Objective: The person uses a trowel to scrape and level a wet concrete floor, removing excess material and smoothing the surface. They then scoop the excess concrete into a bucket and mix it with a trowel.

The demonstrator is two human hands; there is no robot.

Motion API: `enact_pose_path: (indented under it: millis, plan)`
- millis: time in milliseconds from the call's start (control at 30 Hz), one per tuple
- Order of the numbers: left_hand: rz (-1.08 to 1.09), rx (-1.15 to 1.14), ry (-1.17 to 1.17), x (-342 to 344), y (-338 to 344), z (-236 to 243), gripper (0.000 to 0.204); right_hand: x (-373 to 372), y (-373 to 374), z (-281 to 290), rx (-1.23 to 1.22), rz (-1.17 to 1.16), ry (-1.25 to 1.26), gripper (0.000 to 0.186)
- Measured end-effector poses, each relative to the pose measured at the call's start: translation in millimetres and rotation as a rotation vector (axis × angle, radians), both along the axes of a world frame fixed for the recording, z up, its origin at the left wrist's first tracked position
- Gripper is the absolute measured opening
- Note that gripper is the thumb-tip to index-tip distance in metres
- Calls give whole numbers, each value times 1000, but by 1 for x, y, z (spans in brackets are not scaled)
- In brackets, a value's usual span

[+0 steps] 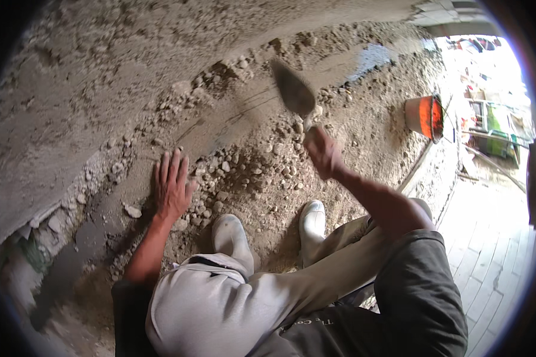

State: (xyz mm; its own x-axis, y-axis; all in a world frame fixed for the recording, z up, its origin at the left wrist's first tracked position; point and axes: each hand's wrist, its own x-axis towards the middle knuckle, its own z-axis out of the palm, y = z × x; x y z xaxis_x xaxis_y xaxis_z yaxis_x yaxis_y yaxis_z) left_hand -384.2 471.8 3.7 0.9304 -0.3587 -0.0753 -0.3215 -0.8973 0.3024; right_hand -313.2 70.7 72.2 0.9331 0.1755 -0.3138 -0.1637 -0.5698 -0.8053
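Observation:
My right hand (323, 152) is closed round the handle of a pointed trowel (293, 90). The trowel's blade is raised over a strip of smoothed mortar (241, 116) and points away toward the rough wall (119, 65). My left hand (173, 183) lies flat with its fingers stretched out, at the near end of the strip, and holds nothing. Loose pebbles (225, 166) are heaped beside it, between the strip and my boots.
My white boots (231, 235) stand on gravelly soil. An orange bucket (424, 117) stands tilted in view at the right. Beyond it run a low ledge and a paved floor (485, 262). Wet, bluish-grey patches (370, 59) show at the strip's far end.

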Motion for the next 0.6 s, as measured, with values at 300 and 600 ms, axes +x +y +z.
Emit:
enact_pose_path:
  millis: [300,600]
  plan:
    - [-206,-154,114,-80,2,-2,55,111,-160,-17,-192,-497,166,37]
    - [-29,-45,87,-131,8,-16,49,82,-147,-34,-162,-327,286,28]
